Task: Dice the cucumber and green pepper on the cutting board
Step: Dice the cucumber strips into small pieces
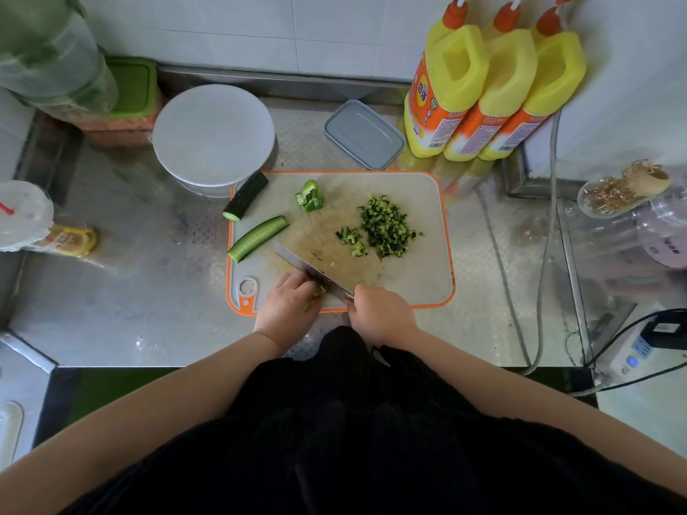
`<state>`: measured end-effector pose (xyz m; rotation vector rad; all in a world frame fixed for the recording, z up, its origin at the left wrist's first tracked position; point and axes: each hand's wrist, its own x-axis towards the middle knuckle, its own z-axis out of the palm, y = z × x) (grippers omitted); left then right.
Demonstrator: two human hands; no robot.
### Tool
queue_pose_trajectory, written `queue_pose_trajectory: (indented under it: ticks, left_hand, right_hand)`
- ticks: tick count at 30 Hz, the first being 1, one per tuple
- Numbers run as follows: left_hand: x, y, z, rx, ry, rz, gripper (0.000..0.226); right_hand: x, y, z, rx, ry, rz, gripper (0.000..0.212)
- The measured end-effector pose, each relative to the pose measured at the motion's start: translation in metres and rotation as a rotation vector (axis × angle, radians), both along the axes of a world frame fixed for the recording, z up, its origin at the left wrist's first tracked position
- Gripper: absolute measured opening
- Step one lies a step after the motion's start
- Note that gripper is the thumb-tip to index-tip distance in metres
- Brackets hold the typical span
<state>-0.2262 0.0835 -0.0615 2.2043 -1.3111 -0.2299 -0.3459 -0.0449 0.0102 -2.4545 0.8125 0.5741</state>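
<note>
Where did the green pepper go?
In the head view, the green pepper sits at the cutting board's far edge, between the cucumber chunk and diced pile.

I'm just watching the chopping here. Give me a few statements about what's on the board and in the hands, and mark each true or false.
1. The right hand grips the knife. True.
2. The green pepper is already diced. False: it lies in large pieces.
3. A pile of diced cucumber lies on the cutting board. True.
4. The left hand is off the board. False: it rests on the board beside the blade, over small green bits.
5. Three yellow bottles stand behind the board. True.
</note>
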Motion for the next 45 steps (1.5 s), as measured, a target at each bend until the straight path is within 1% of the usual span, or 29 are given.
queue_pose_trajectory:
  ticks: [3,9,13,16,18,21,24,26,29,32,35,40,42,44,45]
  left_hand:
    - [0.003,0.001,-0.004,0.013,0.029,0.001,0.028]
    - [0.003,0.002,-0.009,0.000,0.061,0.017,0.031]
    - [0.004,0.003,-0.010,-0.019,0.043,0.008,0.031]
    - [0.004,0.003,-0.012,-0.029,0.002,0.002,0.027]
    - [0.004,0.003,-0.013,-0.035,-0.016,0.000,0.025]
    - [0.004,0.004,-0.012,-0.027,-0.013,0.006,0.026]
    - [0.003,0.005,-0.008,-0.012,0.009,0.004,0.027]
    - [0.003,0.005,-0.006,-0.008,0.014,0.004,0.028]
    - [0.003,0.006,-0.003,-0.024,0.024,-0.007,0.028]
    - [0.001,0.011,-0.004,-0.051,0.011,-0.025,0.026]
    - [0.000,0.013,-0.009,-0.016,0.010,-0.037,0.024]
    - [-0.001,0.010,-0.011,0.010,0.010,-0.003,0.029]
    - [-0.001,0.011,-0.011,0.017,0.020,0.010,0.024]
    - [0.000,0.011,-0.013,0.030,0.028,0.020,0.010]
    - [0.000,0.011,-0.013,0.042,0.037,0.025,0.009]
  right_hand:
    - [0.003,0.002,0.002,-0.043,-0.002,0.018,0.015]
    - [0.007,0.006,-0.003,-0.043,0.048,0.033,0.009]
    - [0.009,0.003,-0.010,-0.022,0.053,0.012,0.012]
    - [0.008,-0.005,-0.012,0.011,0.045,-0.070,0.028]
    - [0.009,-0.009,-0.014,0.028,0.043,-0.146,0.034]
    - [0.010,-0.017,-0.014,0.011,0.049,-0.199,0.034]
    - [0.006,-0.035,-0.013,0.002,0.021,-0.330,0.031]
    - [0.004,-0.041,-0.012,-0.013,0.024,-0.374,0.029]
    - [0.004,-0.036,-0.007,-0.032,0.016,-0.342,0.029]
    - [0.002,-0.027,-0.003,-0.020,-0.026,-0.271,0.025]
    - [0.000,-0.016,0.000,0.016,-0.035,-0.171,0.023]
    - [0.003,-0.001,0.007,0.022,-0.005,-0.033,0.029]
    - [0.005,0.001,0.009,0.013,0.007,-0.013,0.026]
    - [0.006,0.002,0.010,0.015,0.028,0.009,0.021]
    - [0.007,0.002,0.011,0.019,0.037,0.016,0.018]
